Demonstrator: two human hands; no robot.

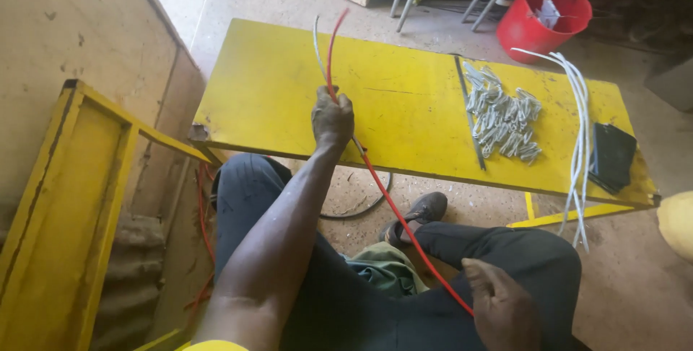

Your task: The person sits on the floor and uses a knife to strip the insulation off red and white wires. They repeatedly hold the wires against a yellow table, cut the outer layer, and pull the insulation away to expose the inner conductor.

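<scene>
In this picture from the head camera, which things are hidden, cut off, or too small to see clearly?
- Right hand: its fingers curl away underneath, so its grip on the red wire is hidden.
- Left hand: its palm side faces away.
- Pile of small grey pieces on the yellow board: too small to identify.
- Red bucket: white contents unclear.
- Yellow object: cut by the right edge.

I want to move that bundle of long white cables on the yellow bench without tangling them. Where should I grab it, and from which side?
Grip the bundle of long white cables at its middle stretch on the yellow bench, coming from above. There the strands run close together and straight. The far ends fan apart, and the near ends hang loose over the bench edge.
</scene>
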